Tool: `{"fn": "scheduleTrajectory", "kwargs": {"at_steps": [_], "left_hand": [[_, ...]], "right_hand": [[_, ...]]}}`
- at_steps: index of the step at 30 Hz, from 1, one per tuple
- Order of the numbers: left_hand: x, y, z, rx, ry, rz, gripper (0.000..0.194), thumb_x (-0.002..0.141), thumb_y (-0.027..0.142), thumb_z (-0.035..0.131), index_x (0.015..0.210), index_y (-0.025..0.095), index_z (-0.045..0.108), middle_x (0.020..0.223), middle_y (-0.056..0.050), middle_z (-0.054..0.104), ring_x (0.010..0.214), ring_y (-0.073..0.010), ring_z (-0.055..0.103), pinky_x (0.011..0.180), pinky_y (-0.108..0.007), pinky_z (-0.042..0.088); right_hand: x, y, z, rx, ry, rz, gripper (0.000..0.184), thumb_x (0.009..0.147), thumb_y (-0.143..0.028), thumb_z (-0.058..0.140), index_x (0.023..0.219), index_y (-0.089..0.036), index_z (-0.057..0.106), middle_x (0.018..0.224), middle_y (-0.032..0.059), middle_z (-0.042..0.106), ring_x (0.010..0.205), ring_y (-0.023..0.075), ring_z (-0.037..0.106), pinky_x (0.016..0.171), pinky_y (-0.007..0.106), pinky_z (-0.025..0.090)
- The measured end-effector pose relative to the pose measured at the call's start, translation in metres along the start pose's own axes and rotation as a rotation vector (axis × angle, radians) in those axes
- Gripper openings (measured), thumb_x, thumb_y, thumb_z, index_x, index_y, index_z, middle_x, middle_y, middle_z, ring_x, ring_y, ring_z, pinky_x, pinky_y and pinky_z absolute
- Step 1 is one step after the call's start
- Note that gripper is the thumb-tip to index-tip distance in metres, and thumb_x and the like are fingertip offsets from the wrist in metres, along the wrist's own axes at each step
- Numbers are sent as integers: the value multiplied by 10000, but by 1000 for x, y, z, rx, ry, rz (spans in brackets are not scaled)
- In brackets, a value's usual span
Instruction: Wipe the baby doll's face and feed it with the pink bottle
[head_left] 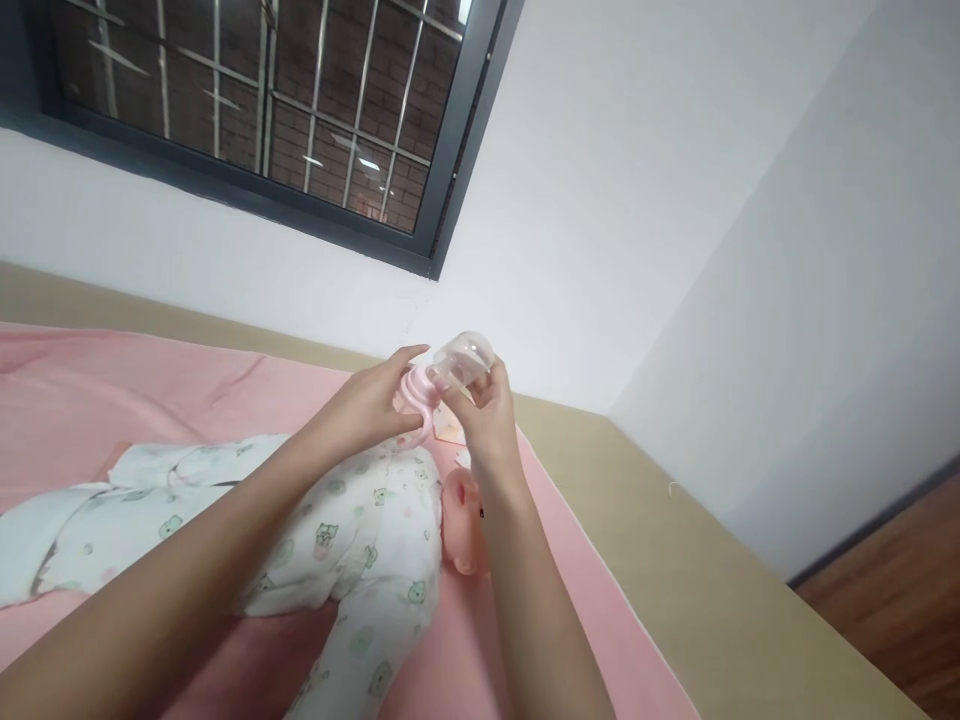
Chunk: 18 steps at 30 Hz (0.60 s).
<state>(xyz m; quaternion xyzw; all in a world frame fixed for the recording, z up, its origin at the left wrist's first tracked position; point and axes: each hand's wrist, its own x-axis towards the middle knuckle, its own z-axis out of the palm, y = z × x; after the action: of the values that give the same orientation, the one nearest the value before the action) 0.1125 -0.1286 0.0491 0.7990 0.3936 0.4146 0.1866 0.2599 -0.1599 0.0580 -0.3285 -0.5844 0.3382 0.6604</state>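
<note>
My left hand (367, 405) grips a pink pacifier-like feeder (417, 398) by its ring handle. My right hand (484, 415) is closed on the clear plastic cap (465, 362) at the feeder's top end. Both are held up above a baby doll (461, 520) that lies on its back in a white romper (352, 530) printed with small green bears. The doll's head points to the right and my forearms cover part of it.
A pink sheet (90, 400) covers the bed, which has a tan frame (675, 560) along the wall. A white wall and a dark-framed barred window (300, 120) lie beyond. Wooden floor (900, 610) shows at the right.
</note>
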Motion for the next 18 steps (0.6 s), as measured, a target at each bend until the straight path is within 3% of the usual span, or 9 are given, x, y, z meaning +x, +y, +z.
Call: {"fn": "scheduleTrajectory", "kwargs": {"at_steps": [4, 11, 15, 18], "left_hand": [[9, -24, -9, 51, 59, -45, 728, 623, 257, 562, 1336, 244, 414, 1224, -39, 567, 1046, -273, 566, 861, -330, 444], [14, -65, -60, 62, 114, -306, 593, 561, 313, 605, 1134, 194, 504, 1027, -39, 626, 912, -272, 600, 713, -298, 458], [10, -94, -78, 112, 73, -388, 489, 562, 270, 606, 1029, 180, 490, 953, -36, 608, 866, -261, 591, 664, -281, 447], [7, -118, -82, 221, 80, -430, 430, 588, 264, 591, 993, 186, 472, 919, -32, 591, 833, -267, 581, 632, -297, 435]], "right_hand": [[12, 2, -19, 2, 158, -25, 604, 662, -297, 713, 1193, -238, 434, 1235, 77, 565, 1146, 179, 539, 990, 375, 435], [34, 29, -87, -267, 377, 9, 561, 620, -302, 690, 1125, -207, 465, 1132, 69, 597, 1022, 174, 575, 927, 354, 443], [38, 63, -124, -581, 399, 150, 515, 619, -348, 662, 1078, -194, 485, 1088, 78, 614, 972, 202, 588, 854, 334, 460], [36, 96, -144, -821, 400, 339, 476, 617, -382, 656, 1023, -185, 503, 1066, 98, 630, 958, 242, 600, 814, 332, 464]]}}
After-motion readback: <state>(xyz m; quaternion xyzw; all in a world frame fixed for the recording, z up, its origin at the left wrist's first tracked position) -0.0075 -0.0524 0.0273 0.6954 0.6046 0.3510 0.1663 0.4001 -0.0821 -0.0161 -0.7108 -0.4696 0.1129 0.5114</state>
